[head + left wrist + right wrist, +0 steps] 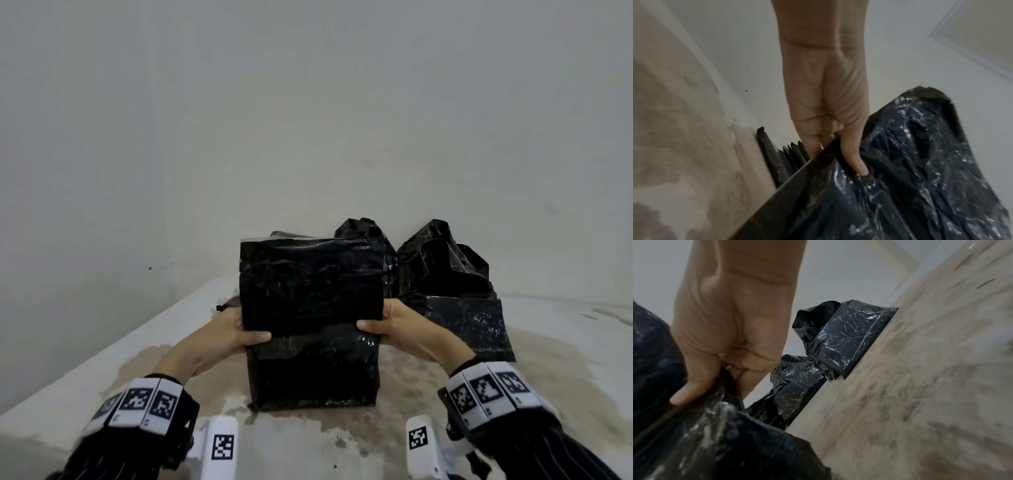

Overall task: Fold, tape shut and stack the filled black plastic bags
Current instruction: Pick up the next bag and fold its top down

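on the stained countertop [428, 394], seen from the head camera, a folded black bag [310, 284] is being held up by both hands just above another wrapped black bag [313, 370] that is sitting on the counter. the left hand [236, 330] is gripping the folded bag's lower left corner, thumb lying across its front and fingers hidden behind. the right hand [394, 325] is doing the same at the lower right corner. behind and to the right, two open-topped black bags [455, 284] are standing against the pale wall [308, 102], their loose tops crumpled.

from the left wrist camera, the left hand [826, 100] is pinching the folded bag [910, 170] at its edge, thumb [855, 155] pressing on the glossy plastic and the fingers tucked behind it. a flat bundle of black plastic [777, 155] is lying on the counter [684, 129] against the wall beyond.

from the right wrist camera, the right hand [731, 321] is clamping the folded bag [705, 434] between thumb [692, 386] and curled fingers. the two open-topped bags [838, 340] are sitting on the counter [920, 386] beyond, apart from the hand.
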